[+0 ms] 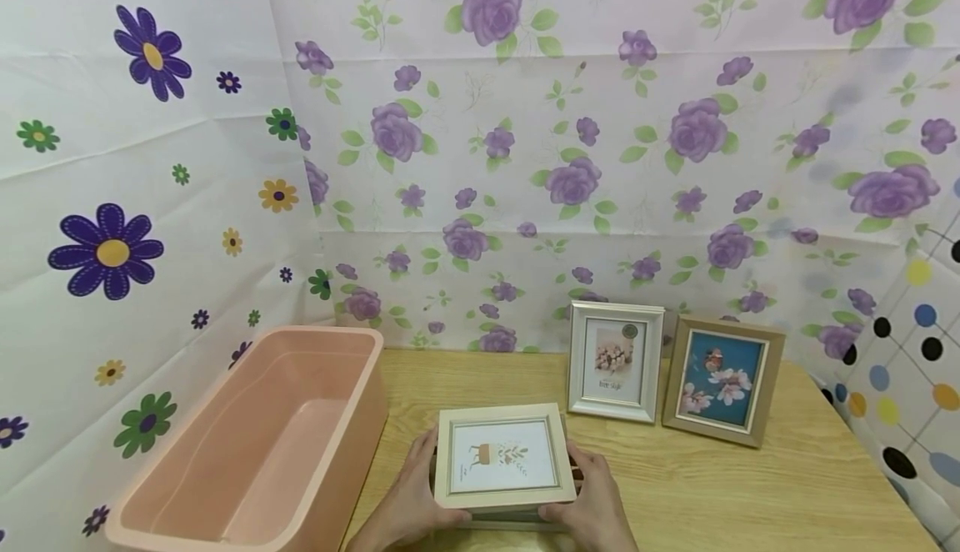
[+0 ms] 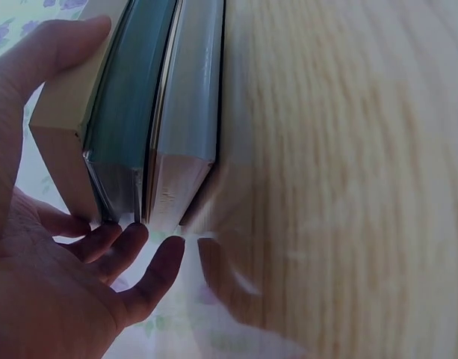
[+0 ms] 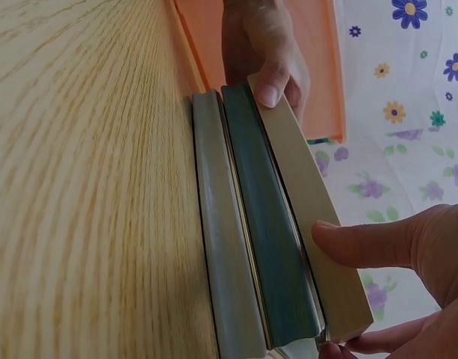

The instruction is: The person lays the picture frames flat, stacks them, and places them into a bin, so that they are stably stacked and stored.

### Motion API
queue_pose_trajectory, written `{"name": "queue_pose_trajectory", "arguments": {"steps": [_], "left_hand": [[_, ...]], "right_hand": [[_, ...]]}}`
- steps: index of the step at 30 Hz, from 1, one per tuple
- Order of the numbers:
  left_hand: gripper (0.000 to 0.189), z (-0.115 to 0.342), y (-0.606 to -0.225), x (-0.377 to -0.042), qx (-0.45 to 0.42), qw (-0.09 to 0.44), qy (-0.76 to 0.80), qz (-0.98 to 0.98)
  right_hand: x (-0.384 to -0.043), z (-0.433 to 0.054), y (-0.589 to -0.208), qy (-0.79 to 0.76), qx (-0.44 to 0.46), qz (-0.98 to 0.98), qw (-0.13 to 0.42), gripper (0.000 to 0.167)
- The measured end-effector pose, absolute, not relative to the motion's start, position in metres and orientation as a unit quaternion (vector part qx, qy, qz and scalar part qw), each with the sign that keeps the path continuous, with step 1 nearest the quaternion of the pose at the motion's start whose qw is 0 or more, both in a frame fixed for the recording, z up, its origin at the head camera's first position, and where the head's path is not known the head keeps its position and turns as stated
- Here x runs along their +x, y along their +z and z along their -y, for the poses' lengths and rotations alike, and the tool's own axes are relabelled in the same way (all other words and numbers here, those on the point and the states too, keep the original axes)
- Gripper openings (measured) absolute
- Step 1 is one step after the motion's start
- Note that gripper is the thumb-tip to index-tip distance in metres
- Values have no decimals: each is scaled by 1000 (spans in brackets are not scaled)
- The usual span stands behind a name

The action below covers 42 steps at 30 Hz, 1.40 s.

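A cream picture frame (image 1: pixel 498 457) with a plant print lies face up on top of a stack of frames on the table. Under it are a teal frame (image 3: pixel 270 224) and a pale grey frame (image 3: pixel 225 224), the lowest, resting on the wood. My left hand (image 1: pixel 414 492) holds the cream frame by its left end, thumb on the near side; its fingertips reach down beside the ends of the lower frames. At the other end my right hand (image 1: pixel 597 498) grips the cream frame, thumb on its near side and fingers round the right end.
A pink plastic tub (image 1: pixel 367 419) stands at the left. Towards the back right of the wooden table (image 1: pixel 817 485) stand a white frame (image 1: pixel 617 406) and a tan frame (image 1: pixel 772 377), both upright. Flowered cloths (image 1: pixel 450 302) hang behind and at the left.
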<state>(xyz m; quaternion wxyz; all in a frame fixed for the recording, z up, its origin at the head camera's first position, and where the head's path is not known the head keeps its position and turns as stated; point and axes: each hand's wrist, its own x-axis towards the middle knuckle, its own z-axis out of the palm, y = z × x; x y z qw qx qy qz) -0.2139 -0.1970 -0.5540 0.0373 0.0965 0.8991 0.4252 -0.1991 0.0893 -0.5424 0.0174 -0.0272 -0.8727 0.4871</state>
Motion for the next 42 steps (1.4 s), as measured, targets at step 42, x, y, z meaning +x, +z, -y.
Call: {"name": "queue_pose_trajectory", "arguments": {"steps": [42], "left_hand": [[128,201,-561,-215,93,38,499,-861]], "right_hand": [[-257,-188,-452,402,20,907,126,109]]}}
